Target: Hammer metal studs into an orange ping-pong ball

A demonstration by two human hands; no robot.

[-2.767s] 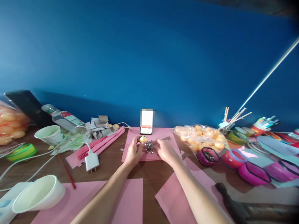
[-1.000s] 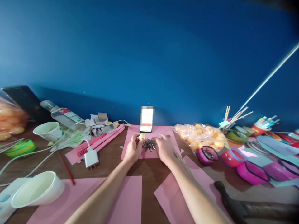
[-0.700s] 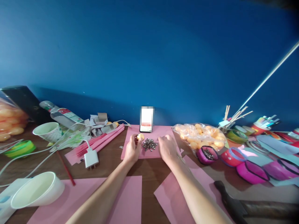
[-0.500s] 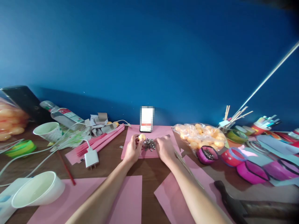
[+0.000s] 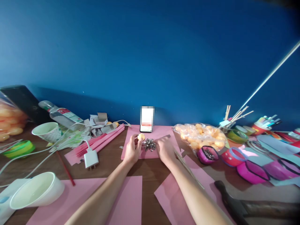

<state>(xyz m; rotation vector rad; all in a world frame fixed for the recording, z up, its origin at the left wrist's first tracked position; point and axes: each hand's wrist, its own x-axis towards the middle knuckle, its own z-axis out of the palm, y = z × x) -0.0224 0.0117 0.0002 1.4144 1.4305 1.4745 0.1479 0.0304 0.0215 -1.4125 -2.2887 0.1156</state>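
My left hand (image 5: 132, 151) pinches a small orange ball (image 5: 141, 137) between fingertips and thumb, just above a pink sheet (image 5: 161, 133). A pile of small shiny metal pieces (image 5: 149, 144) lies on that sheet between my hands. My right hand (image 5: 164, 149) rests knuckles-up at the right of the pile, fingers curled down toward it; what they hold, if anything, is hidden. A thin wooden stick (image 5: 187, 168) runs along my right forearm.
A phone (image 5: 147, 119) stands against the blue wall. A bag of orange balls (image 5: 201, 137) and pink bowls (image 5: 207, 155) sit at right. At left lie a white charger (image 5: 91, 158), pink strips (image 5: 98, 143), paper cups (image 5: 36, 192), a bottle (image 5: 61, 115). Pink sheets (image 5: 127, 200) lie near me.
My left hand keeps the ball and has shifted only slightly. My right hand drew back to the right, then returned to the pile's right edge.
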